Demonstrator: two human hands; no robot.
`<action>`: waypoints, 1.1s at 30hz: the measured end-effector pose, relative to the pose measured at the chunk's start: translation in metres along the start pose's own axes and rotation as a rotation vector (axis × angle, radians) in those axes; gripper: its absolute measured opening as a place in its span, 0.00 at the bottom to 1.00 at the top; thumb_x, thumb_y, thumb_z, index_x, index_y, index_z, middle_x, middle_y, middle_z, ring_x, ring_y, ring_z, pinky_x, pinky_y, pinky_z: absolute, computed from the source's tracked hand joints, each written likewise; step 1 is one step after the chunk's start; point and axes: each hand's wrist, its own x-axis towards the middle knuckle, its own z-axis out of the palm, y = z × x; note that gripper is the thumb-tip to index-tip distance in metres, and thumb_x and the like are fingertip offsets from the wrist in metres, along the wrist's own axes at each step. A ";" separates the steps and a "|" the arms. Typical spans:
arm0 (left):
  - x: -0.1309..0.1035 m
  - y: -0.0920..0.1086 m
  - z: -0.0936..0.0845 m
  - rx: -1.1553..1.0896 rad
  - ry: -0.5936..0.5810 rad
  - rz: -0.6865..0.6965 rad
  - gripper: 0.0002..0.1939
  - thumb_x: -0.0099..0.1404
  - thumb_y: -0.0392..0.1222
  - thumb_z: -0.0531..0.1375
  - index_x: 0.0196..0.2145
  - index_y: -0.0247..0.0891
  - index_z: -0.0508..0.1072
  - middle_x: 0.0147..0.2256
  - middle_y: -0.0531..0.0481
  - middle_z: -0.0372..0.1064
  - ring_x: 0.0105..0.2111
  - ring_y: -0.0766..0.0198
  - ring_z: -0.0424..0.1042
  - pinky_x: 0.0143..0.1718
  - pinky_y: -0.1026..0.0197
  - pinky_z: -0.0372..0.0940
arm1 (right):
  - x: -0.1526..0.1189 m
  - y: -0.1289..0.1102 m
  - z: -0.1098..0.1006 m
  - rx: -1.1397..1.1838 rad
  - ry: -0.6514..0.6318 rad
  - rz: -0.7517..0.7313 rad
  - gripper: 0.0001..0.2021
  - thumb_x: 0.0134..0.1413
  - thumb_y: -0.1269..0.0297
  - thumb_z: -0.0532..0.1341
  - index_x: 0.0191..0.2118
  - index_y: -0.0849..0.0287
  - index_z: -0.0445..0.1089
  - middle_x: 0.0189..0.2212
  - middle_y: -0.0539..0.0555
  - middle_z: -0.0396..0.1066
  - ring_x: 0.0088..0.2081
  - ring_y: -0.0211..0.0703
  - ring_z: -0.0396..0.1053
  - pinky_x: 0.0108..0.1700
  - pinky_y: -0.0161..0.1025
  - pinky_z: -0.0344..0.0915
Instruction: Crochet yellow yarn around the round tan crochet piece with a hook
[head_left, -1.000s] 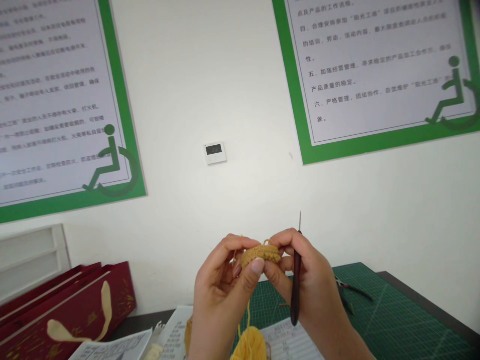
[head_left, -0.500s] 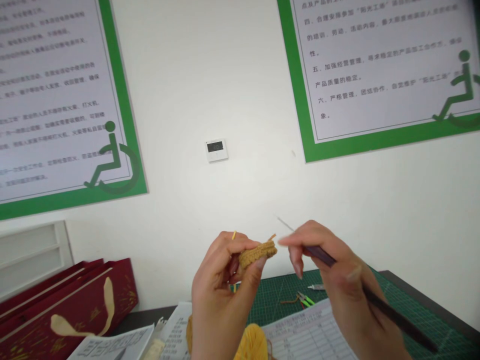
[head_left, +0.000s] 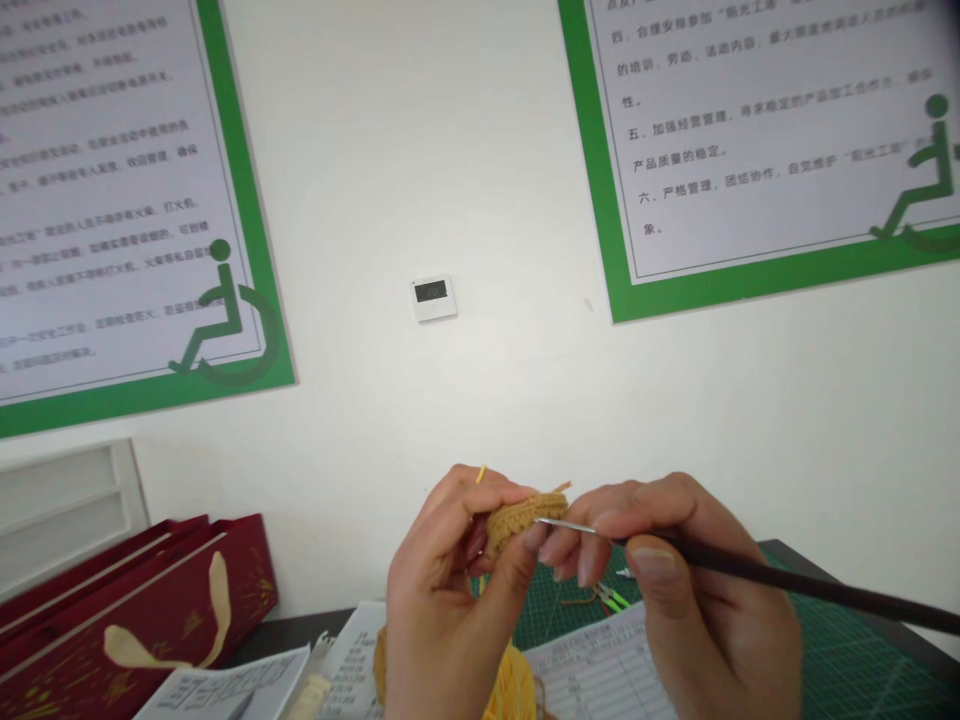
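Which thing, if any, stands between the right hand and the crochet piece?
Nothing visible blocks the way. Only the hook, held in the right hand, spans it, its tip at the crochet piece by the left thumb.

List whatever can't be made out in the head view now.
Head view: far side of the crocheted piece, hidden by the left hand.
Head view: end of the dark handle, cut off by the right edge.
Head view: bottom of the yellow yarn, cut off below.
Head view: left poster text, blurred.
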 end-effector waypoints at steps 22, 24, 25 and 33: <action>-0.005 0.008 0.021 0.067 0.097 0.077 0.13 0.63 0.29 0.67 0.37 0.50 0.78 0.33 0.54 0.68 0.32 0.62 0.69 0.30 0.61 0.65 | -0.011 0.018 0.001 -0.390 -0.039 -0.312 0.23 0.58 0.80 0.63 0.55 0.49 0.68 0.36 0.53 0.76 0.35 0.43 0.74 0.37 0.41 0.75; -0.004 0.007 0.024 0.034 0.098 0.061 0.13 0.63 0.29 0.66 0.37 0.49 0.78 0.33 0.54 0.67 0.32 0.62 0.69 0.29 0.61 0.64 | -0.009 0.022 0.002 -0.310 0.021 -0.294 0.22 0.59 0.81 0.60 0.54 0.49 0.68 0.33 0.51 0.74 0.33 0.42 0.73 0.33 0.40 0.73; -0.004 0.006 0.025 0.015 0.095 0.052 0.13 0.63 0.28 0.66 0.36 0.49 0.78 0.33 0.54 0.67 0.31 0.62 0.69 0.28 0.61 0.64 | -0.008 0.023 0.002 -0.278 0.056 -0.280 0.20 0.60 0.80 0.60 0.52 0.49 0.68 0.32 0.51 0.73 0.32 0.42 0.72 0.32 0.39 0.72; -0.005 0.003 0.026 -0.036 0.024 0.019 0.09 0.63 0.34 0.68 0.37 0.49 0.82 0.33 0.50 0.71 0.32 0.60 0.69 0.28 0.60 0.61 | 0.000 0.029 -0.001 -0.258 0.104 -0.141 0.08 0.66 0.69 0.60 0.45 0.49 0.73 0.46 0.55 0.73 0.53 0.51 0.70 0.50 0.50 0.70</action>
